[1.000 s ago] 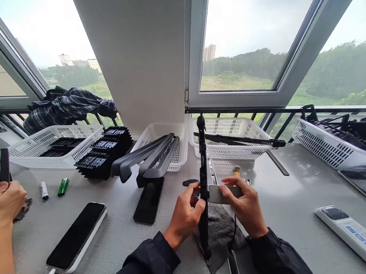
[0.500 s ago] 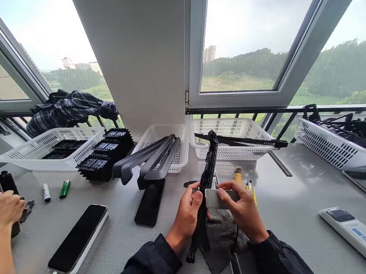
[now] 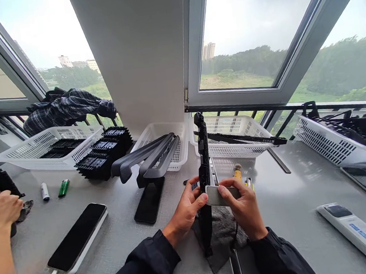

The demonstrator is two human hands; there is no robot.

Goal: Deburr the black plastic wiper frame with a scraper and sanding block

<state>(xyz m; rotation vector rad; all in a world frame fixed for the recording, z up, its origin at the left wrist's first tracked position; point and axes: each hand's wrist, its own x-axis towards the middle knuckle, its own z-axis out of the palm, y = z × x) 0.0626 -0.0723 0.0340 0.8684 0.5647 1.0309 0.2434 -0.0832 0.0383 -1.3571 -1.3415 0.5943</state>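
Note:
My left hand (image 3: 187,213) is wrapped round a long black plastic trim piece (image 3: 202,152), which stands nearly upright in front of me. My right hand (image 3: 245,206) pinches a flat, grey, rectangular plate (image 3: 214,195) between thumb and fingers. The plate's left end meets the side of the trim piece, close to my left thumb. Beneath both hands lies a dark grey cloth (image 3: 223,228) on the metal table (image 3: 126,256). A yellow-handled tool (image 3: 238,173) is just beyond my right hand, partly hidden.
Grey curved trim parts (image 3: 159,161) rest on a white basket (image 3: 185,154). Left are stacked black parts (image 3: 104,154), a black phone (image 3: 150,201), a charging phone (image 3: 79,237) and a green lighter (image 3: 63,188). A co-worker's hand (image 3: 3,210) works at far left. A white power strip (image 3: 359,231) lies right.
The black trim piece has turned from a rightward lean to nearly upright, its top swinging left. My left hand has shifted slightly left. The grey plate stays against the piece.

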